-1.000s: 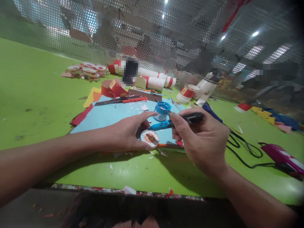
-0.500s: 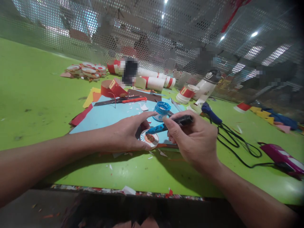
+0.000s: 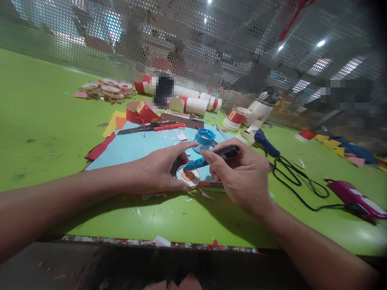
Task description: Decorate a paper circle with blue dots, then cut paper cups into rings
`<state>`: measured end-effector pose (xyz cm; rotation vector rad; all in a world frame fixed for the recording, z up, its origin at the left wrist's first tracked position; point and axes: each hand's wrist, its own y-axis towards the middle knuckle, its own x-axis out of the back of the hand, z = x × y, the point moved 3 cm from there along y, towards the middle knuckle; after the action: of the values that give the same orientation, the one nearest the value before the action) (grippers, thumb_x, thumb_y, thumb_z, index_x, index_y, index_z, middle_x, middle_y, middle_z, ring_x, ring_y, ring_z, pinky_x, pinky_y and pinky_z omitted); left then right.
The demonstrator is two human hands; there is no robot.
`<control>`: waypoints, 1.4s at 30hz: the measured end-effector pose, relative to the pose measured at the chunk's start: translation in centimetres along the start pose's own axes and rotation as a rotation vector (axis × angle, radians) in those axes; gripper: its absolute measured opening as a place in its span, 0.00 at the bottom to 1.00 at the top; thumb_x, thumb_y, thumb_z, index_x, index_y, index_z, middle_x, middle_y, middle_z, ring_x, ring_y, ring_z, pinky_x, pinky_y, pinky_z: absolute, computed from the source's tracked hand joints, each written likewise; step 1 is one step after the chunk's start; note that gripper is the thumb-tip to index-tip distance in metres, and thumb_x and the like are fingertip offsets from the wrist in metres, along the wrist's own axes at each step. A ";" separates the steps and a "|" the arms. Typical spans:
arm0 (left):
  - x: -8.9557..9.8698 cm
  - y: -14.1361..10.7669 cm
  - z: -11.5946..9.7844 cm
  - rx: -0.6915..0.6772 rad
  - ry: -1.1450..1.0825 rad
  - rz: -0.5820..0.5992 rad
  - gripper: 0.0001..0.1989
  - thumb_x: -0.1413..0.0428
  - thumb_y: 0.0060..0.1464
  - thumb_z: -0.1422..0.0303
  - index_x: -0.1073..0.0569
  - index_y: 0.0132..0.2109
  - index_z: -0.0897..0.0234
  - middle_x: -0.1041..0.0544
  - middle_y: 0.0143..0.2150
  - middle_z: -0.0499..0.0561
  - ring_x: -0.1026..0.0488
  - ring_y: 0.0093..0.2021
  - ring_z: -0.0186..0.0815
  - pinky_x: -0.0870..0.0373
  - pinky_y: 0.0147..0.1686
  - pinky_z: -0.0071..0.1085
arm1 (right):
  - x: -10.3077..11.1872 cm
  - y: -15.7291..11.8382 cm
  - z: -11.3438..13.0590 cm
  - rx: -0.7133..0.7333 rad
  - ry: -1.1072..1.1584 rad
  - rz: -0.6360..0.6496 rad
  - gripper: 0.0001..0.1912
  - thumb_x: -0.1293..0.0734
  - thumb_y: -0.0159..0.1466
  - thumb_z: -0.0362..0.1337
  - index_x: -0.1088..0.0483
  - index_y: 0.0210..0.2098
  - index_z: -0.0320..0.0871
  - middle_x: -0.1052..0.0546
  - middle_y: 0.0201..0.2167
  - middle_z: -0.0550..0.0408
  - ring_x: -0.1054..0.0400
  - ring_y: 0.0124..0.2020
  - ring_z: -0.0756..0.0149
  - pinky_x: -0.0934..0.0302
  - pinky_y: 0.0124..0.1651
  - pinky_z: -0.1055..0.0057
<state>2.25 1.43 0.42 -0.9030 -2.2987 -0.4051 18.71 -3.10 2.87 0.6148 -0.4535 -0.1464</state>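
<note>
A small round white disc [image 3: 195, 177] with an orange-brown patterned centre and blue dots lies at the front of the light blue sheet [image 3: 136, 147]. My left hand [image 3: 154, 169] grips it at its left side, thumb on the near edge and fingers curled behind. In my right hand [image 3: 244, 179] is a black marker pen [image 3: 226, 152], its front end coated in blue paint. The painted tip meets the disc at its upper left, as far as I can tell. Just behind the disc stands an open jar of blue paint [image 3: 204, 139].
Scissors with orange handles [image 3: 169, 127] and a red paper band [image 3: 143, 112] lie farther back. Stacked discs [image 3: 110, 88] sit far left, paper cups [image 3: 193, 105] along the mesh. On the right are a blue-handled tool [image 3: 266, 143], its black cord and a magenta box [image 3: 355, 195].
The pen and my right hand have shifted slightly left over the disc. My left hand keeps its hold, and the whole view has moved a little.
</note>
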 end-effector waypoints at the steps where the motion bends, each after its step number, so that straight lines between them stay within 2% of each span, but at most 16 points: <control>1: 0.0 0.0 0.0 -0.008 -0.004 0.005 0.43 0.38 0.48 0.65 0.47 0.69 0.60 0.24 0.43 0.53 0.28 0.39 0.40 0.33 0.36 0.33 | 0.0 0.0 0.0 -0.012 0.017 0.005 0.13 0.27 0.60 0.43 0.31 0.28 0.43 0.32 0.16 0.65 0.41 0.16 0.75 0.44 0.20 0.74; 5: 0.1 0.1 0.0 -0.005 0.007 0.002 0.43 0.38 0.48 0.64 0.46 0.68 0.58 0.26 0.41 0.51 0.29 0.37 0.38 0.34 0.33 0.32 | 0.3 0.2 0.0 -0.038 0.043 -0.052 0.13 0.27 0.60 0.43 0.30 0.27 0.43 0.32 0.16 0.64 0.40 0.17 0.75 0.44 0.20 0.74; 9: 0.2 0.0 -0.4 -0.001 0.026 -0.012 0.43 0.37 0.48 0.63 0.45 0.68 0.60 0.27 0.40 0.50 0.31 0.36 0.37 0.34 0.35 0.32 | 0.8 0.3 0.3 -0.031 0.050 -0.113 0.12 0.26 0.59 0.43 0.30 0.27 0.43 0.31 0.17 0.63 0.39 0.17 0.74 0.43 0.20 0.74; 15: 0.1 -0.1 -0.4 0.027 0.032 -0.019 0.45 0.37 0.47 0.66 0.47 0.69 0.61 0.27 0.45 0.53 0.31 0.36 0.37 0.34 0.37 0.32 | 0.7 0.2 0.3 -0.009 -0.055 -0.081 0.13 0.28 0.61 0.43 0.30 0.27 0.42 0.32 0.18 0.62 0.39 0.18 0.73 0.43 0.22 0.72; 20: 0.1 -0.1 -0.3 0.032 0.030 -0.020 0.45 0.37 0.46 0.67 0.46 0.69 0.61 0.26 0.44 0.52 0.30 0.35 0.37 0.33 0.38 0.34 | 0.6 0.1 0.2 -0.018 -0.100 -0.072 0.13 0.28 0.61 0.44 0.30 0.27 0.42 0.32 0.17 0.62 0.40 0.18 0.74 0.43 0.23 0.73; 35: 0.1 0.1 -0.2 0.031 0.014 -0.016 0.46 0.36 0.46 0.67 0.47 0.69 0.61 0.25 0.39 0.50 0.29 0.36 0.38 0.33 0.39 0.35 | 0.5 -0.1 -0.2 -0.041 -0.065 -0.046 0.14 0.28 0.60 0.45 0.31 0.27 0.42 0.33 0.17 0.63 0.41 0.18 0.74 0.44 0.23 0.73; 42: 0.1 0.0 -0.2 0.023 0.018 -0.017 0.46 0.36 0.46 0.65 0.47 0.69 0.62 0.26 0.41 0.52 0.30 0.36 0.39 0.33 0.38 0.35 | 0.3 0.0 0.0 -0.059 -0.028 -0.045 0.14 0.27 0.60 0.44 0.31 0.26 0.43 0.34 0.16 0.64 0.42 0.17 0.75 0.46 0.22 0.73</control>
<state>2.30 1.38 0.61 -0.8656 -2.2916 -0.3918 19.03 -3.19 2.96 0.5654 -0.4607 -0.2105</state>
